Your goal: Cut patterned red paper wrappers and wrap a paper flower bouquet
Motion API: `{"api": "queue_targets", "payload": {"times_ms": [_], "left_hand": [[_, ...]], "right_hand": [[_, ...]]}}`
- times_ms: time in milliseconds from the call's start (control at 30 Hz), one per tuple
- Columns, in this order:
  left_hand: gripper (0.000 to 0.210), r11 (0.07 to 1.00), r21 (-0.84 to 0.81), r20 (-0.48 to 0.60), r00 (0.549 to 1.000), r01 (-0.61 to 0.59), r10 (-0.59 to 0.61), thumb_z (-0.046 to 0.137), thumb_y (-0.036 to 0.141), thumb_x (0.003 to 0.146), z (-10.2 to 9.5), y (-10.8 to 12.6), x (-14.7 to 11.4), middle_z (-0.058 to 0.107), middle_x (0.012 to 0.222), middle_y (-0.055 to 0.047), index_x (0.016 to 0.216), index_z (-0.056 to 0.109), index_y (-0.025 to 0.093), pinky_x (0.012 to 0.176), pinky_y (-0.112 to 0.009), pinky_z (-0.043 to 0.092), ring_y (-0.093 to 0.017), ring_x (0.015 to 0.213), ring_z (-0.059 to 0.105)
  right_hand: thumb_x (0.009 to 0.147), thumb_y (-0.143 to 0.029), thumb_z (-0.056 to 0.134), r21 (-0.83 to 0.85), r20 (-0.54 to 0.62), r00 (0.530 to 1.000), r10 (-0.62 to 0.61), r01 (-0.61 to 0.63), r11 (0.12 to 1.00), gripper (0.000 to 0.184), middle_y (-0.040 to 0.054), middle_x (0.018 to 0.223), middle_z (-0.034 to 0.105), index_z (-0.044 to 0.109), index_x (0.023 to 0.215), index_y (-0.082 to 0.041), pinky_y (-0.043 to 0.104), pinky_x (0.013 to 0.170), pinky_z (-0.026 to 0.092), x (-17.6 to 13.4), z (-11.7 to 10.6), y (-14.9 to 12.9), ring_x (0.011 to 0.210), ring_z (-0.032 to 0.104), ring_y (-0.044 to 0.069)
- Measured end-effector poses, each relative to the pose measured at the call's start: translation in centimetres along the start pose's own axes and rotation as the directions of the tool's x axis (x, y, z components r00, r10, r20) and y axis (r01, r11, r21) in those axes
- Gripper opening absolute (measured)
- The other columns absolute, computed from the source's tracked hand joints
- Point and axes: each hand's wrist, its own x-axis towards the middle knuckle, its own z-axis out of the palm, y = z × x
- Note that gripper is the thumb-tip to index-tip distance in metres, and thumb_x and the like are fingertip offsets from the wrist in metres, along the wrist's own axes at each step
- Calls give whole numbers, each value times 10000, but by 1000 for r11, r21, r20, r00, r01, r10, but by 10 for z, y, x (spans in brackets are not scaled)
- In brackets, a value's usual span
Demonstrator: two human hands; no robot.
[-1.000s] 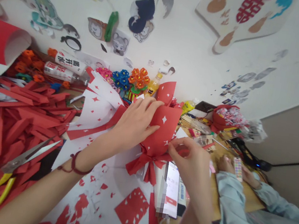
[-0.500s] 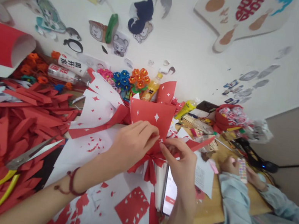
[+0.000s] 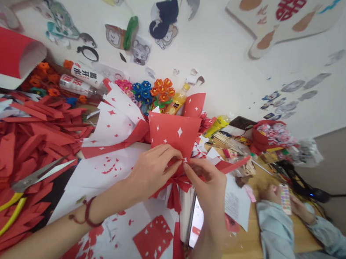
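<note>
A bouquet wrapped in red and white paper [image 3: 172, 131] stands in the middle, its red side cut with small star-shaped holes. My left hand [image 3: 156, 166] is closed at the front of the wrapping, thumb and finger pinched at a star hole. From the other side my right hand [image 3: 206, 178] pinches the same spot, its fingertips nearly meeting the left ones. Whatever small piece lies between the fingertips is too small to make out. Gathered red paper [image 3: 175, 194] flares out below the hands. The white paper wing [image 3: 118, 126] with red stars spreads to the left.
Yellow-handled scissors [image 3: 20, 185] lie on a heap of folded red strips [image 3: 6, 140] at left. A punched red square [image 3: 153, 242] and red scraps rest on white paper. A phone [image 3: 196, 223] leans by my right wrist. At right, another person's sleeves [image 3: 277, 237] and phone [image 3: 286, 198].
My fingertips have come closer together at the star hole on the red wrapping. The view has shifted slightly; the bouquet stays in place.
</note>
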Motion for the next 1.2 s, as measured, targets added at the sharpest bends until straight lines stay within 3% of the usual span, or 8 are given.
{"api": "queue_targets", "payload": {"times_ms": [867, 1200], "left_hand": [[76, 999, -12, 30, 999, 29, -29, 516, 180, 917, 0, 1, 3, 656, 869, -35, 905, 591, 176, 741, -288, 478, -149, 797, 599], [48, 982, -79, 73, 984, 170, -165, 569, 175, 878, -3, 8, 7, 663, 830, -12, 866, 614, 185, 682, -271, 459, -136, 750, 591]], "right_hand": [[795, -243, 707, -15, 3, 1000, -22, 22, 1000, 43, 4, 774, 682, 716, 826, -214, 261, 607, 489, 0, 1, -3, 643, 590, 126], [799, -254, 706, -20, 2, 1000, -17, 17, 1000, 60, 5, 778, 689, 719, 840, -211, 256, 604, 487, 0, 2, -3, 645, 598, 127]]}}
